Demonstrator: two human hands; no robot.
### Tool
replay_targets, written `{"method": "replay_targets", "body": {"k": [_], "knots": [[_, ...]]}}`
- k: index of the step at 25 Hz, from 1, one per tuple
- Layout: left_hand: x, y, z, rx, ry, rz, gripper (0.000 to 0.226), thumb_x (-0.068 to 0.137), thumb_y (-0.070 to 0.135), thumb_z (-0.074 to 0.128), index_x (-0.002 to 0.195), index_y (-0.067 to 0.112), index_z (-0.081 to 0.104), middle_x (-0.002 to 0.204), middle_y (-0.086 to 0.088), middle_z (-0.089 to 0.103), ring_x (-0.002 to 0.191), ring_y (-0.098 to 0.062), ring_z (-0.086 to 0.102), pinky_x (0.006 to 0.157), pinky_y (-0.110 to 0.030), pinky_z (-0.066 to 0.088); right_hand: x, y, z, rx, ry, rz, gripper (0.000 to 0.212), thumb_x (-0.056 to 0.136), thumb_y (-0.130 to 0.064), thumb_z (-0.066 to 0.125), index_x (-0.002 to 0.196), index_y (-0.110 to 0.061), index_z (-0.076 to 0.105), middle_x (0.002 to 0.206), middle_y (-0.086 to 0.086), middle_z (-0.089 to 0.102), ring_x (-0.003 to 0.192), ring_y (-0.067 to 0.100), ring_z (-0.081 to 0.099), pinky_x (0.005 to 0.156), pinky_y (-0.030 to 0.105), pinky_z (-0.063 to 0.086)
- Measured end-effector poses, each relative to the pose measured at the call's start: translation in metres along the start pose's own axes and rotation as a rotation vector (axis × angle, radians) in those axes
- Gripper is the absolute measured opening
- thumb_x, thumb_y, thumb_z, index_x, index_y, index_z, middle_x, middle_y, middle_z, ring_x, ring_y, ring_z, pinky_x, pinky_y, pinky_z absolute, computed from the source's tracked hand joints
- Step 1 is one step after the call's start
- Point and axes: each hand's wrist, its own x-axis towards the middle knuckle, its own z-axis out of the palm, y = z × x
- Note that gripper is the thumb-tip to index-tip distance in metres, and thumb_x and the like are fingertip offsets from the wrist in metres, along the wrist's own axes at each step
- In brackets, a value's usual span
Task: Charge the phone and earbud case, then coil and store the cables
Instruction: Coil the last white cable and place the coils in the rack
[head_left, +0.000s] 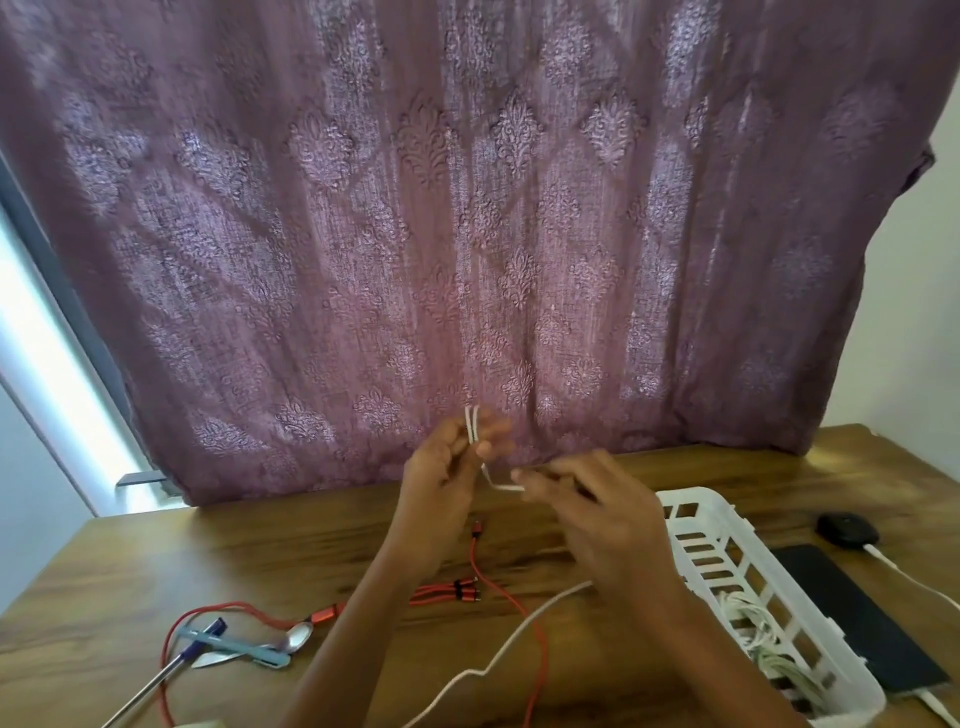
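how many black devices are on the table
2: a small black oval earbud case at far right, and a flat black phone nearer, beside the white slotted basket. Others may lie out of frame.

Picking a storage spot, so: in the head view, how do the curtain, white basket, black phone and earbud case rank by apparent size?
Largest to smallest:
1. curtain
2. white basket
3. black phone
4. earbud case
The case lies farther from the camera than the phone, yet it clearly looks smallest.
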Motion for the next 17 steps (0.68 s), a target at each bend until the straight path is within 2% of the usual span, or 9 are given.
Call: {"method": "replay_targets", "body": {"k": [3, 5, 8, 11, 14, 17], "knots": [[-0.008, 0.003, 0.009, 0.022, -0.139, -0.007, 0.021, 0.095, 0.003, 0.042, 0.105, 0.008, 0.059, 0.084, 0.002, 0.068, 0.076, -0.010, 0.063, 0.075, -0.018, 0.048, 0.021, 0.008, -0.003, 0.094, 0.090, 0.098, 0.032, 0.098, -0.023, 0.043, 0.097, -0.018, 0.075, 0.081, 0.003, 0.062, 0.072, 0.012, 0.051, 0.056, 0.022, 0.041], [-0.011, 0.008, 0.014, -0.080, -0.203, -0.062, 0.025, 0.098, 0.004, 0.035, 0.102, 0.005, 0.060, 0.071, 0.003, 0.063, 0.062, -0.009, 0.055, 0.067, -0.018, 0.045, 0.030, 0.016, 0.000, 0.124, 0.091, 0.148, 0.026, 0.093, -0.021, 0.048, 0.100, -0.022, 0.074, 0.081, 0.003, 0.063, 0.075, 0.012, 0.052, 0.058, 0.024, 0.043], [-0.011, 0.016, 0.015, -0.313, -0.168, -0.203, 0.033, 0.098, 0.010, 0.031, 0.101, 0.006, 0.063, 0.060, 0.001, 0.055, 0.057, -0.008, 0.045, 0.063, -0.020, 0.039, 0.038, 0.023, 0.006, 0.185, 0.068, 0.236, 0.024, 0.088, -0.027, 0.053, 0.099, -0.024, 0.074, 0.081, -0.001, 0.061, 0.078, 0.009, 0.052, 0.060, 0.023, 0.044], [-0.007, 0.020, 0.013, -0.498, -0.171, -0.269, 0.033, 0.094, 0.015, 0.036, 0.097, 0.002, 0.065, 0.056, 0.001, 0.046, 0.053, -0.008, 0.040, 0.065, -0.021, 0.040, 0.039, 0.027, 0.012, 0.279, 0.011, 0.322, 0.025, 0.087, -0.034, 0.054, 0.102, -0.025, 0.072, 0.081, -0.005, 0.059, 0.076, 0.006, 0.052, 0.061, 0.018, 0.042], [-0.003, 0.024, 0.011, -0.750, -0.139, -0.314, 0.031, 0.084, 0.018, 0.043, 0.089, -0.001, 0.067, 0.051, 0.002, 0.041, 0.045, -0.006, 0.037, 0.063, -0.024, 0.046, 0.030, 0.030, 0.021, 0.345, -0.059, 0.407, 0.029, 0.090, -0.023, 0.052, 0.115, -0.028, 0.065, 0.082, -0.006, 0.060, 0.070, 0.005, 0.053, 0.062, 0.024, 0.045], [0.000, 0.027, 0.010, -0.908, -0.069, -0.312, 0.028, 0.084, 0.015, 0.043, 0.086, -0.001, 0.066, 0.050, 0.003, 0.041, 0.041, -0.005, 0.038, 0.058, -0.022, 0.052, 0.018, 0.028, 0.030, 0.356, -0.165, 0.484, 0.048, 0.090, -0.011, 0.044, 0.131, -0.036, 0.048, 0.091, 0.003, 0.065, 0.082, 0.016, 0.063, 0.073, 0.035, 0.053]]}}
